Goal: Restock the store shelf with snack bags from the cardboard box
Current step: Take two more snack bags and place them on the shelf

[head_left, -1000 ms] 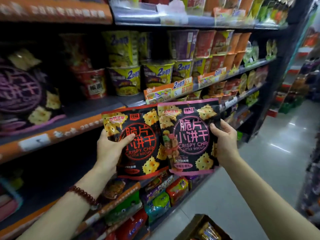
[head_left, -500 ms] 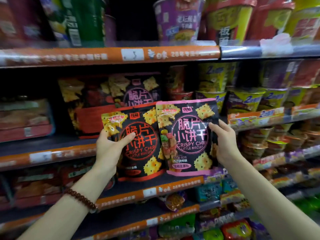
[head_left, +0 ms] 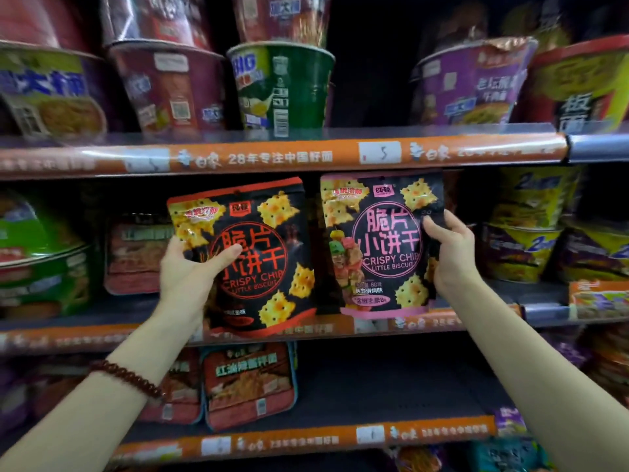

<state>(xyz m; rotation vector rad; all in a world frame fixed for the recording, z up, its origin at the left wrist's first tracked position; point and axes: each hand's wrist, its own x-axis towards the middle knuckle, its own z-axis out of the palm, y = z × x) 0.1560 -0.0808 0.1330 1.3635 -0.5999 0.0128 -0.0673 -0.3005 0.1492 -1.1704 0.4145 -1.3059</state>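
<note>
Now apart — red bag (head_left: pixel 258 257) & pink bag (head_left: pixel 381 243) no longer overlap.

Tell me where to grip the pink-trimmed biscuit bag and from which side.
Grip the pink-trimmed bag on its right side edge, coming from the right, as the right hand does now. The bag stands upright and flat-faced, and the red-trimmed bag crowds its left edge, so the right edge is probably the freest place to pinch.

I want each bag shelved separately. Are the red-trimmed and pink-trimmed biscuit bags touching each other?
Apart. The head view shows a dark strip of shelf between the red-trimmed bag, held by the left hand, and the pink-trimmed bag, held by the right hand.
</note>
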